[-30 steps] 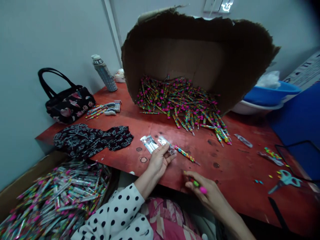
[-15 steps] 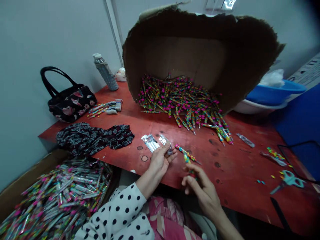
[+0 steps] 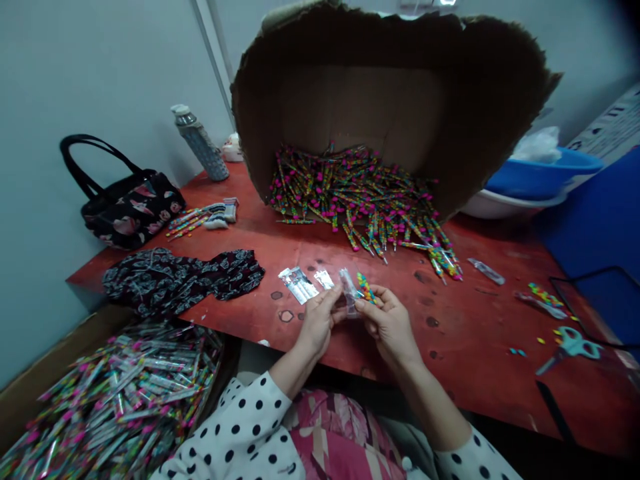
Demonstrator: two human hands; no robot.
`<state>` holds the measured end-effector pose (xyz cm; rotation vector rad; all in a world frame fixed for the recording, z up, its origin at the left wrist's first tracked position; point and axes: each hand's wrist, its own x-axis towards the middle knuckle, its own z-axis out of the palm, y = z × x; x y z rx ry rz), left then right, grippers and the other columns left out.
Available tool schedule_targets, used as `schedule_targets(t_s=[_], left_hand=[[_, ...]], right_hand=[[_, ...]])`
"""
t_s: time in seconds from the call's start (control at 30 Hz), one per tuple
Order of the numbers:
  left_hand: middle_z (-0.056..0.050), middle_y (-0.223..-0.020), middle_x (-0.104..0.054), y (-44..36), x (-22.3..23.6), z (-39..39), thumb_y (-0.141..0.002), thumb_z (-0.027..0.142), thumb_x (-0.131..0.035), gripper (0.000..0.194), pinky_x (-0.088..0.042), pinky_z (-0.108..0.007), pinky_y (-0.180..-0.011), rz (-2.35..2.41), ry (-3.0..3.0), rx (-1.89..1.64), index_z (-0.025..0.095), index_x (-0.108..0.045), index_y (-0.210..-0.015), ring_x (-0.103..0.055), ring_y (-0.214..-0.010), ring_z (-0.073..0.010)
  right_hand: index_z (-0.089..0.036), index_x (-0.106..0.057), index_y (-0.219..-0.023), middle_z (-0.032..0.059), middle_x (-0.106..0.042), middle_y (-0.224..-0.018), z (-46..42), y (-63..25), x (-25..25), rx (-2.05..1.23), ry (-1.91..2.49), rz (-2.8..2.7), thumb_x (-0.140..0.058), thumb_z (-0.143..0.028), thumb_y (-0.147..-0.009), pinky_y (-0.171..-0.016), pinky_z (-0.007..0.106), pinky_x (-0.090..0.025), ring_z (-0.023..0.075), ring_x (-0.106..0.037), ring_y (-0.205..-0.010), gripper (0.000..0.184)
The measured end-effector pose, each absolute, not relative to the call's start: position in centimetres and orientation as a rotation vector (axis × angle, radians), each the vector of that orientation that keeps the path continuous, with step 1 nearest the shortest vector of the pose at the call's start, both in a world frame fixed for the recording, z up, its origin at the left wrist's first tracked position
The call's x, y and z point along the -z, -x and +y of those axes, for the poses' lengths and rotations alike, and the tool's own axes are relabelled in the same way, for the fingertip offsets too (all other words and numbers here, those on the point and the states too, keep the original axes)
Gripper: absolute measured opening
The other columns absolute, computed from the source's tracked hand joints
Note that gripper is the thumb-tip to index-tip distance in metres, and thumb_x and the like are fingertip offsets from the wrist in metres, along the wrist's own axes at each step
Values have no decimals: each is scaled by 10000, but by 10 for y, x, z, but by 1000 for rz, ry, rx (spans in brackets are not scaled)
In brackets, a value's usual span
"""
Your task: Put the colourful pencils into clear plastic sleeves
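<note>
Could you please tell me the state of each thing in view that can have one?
left hand, pinching clear plastic sleeve, open-ended or not unclear
right hand, holding beaded pencil
cardboard box, on its side, pencils inside
teal scissors, lying closed
water bottle, capped

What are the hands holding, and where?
The left hand pinches a clear plastic sleeve by its lower end; the right hand grips a beaded pen by its lower part.

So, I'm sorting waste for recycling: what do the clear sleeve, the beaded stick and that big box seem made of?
The sleeve looks like thin clear plastic film, glossy and see-through. The beaded stick seems to be shiny, brightly coloured plastic, though the fingers hide much of it. The box looks like matte brown cardboard, going by its torn, ragged rim.
</note>
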<state>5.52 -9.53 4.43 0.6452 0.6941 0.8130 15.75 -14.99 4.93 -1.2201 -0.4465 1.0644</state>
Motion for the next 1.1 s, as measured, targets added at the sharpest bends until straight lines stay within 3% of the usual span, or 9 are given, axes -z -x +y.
schedule_targets(t_s=[0.13, 0.27, 0.43, 0.67, 0.9, 1.1], left_hand=[[-95, -755, -669, -52, -40, -100, -656, 352, -692, 285, -507, -308, -682, 725, -685, -691, 82, -677, -747, -620, -694, -167], [-72, -671, -661, -50, -36, -97, -615, 278, -733, 226, -526, -281, -621, 833, -633, -678, 84, -663, -707, -619, -620, -147], [-38, -629, -638, -47, -33, -90, -638, 194, -716, 146, -538, -264, -599, 838, -349, -707, 104, -621, -704, -608, -571, -118], [-22, -689, -642, -48, -31, -90, -675, 181, -687, 123, -532, -275, -635, 752, -197, -777, 124, -602, -743, -623, -623, -126], [-29, -731, -657, -53, -40, -98, -690, 190, -674, 117, -524, -288, -672, 727, -213, -781, 124, -610, -763, -638, -666, -145], [-61, -752, -670, -57, -38, -105, -684, 210, -683, 145, -512, -247, -652, 751, -307, -758, 112, -614, -765, -644, -686, -147]], right_hand=[[-191, -505, -896, -84, -543, -601, -149, -155, -45, -1033, 1256, -473, -735, -291, -634, -286, 118, -210, -1, -307, -320, 363], [-199, -509, -919, -73, -545, -620, -155, -158, -43, -991, 1347, -578, -691, -350, -686, -295, 136, -225, 11, -327, -328, 333], [-213, -534, -1033, -33, -564, -676, -185, -160, -38, -892, 1470, -751, -545, -389, -809, -352, 164, -316, 44, -394, -389, 285], [-193, -600, -1023, 45, -651, -810, -225, -147, -32, -787, 1663, -902, -574, -392, -775, -472, 218, -450, 146, -582, -605, 319], [-198, -599, -1033, 46, -653, -768, -223, -140, -28, -729, 1693, -921, -547, -404, -787, -424, 211, -434, 150, -583, -583, 326], [-189, -593, -1034, 18, -605, -650, -218, -138, -24, -752, 1673, -860, -547, -420, -789, -379, 204, -385, 114, -498, -459, 340]])
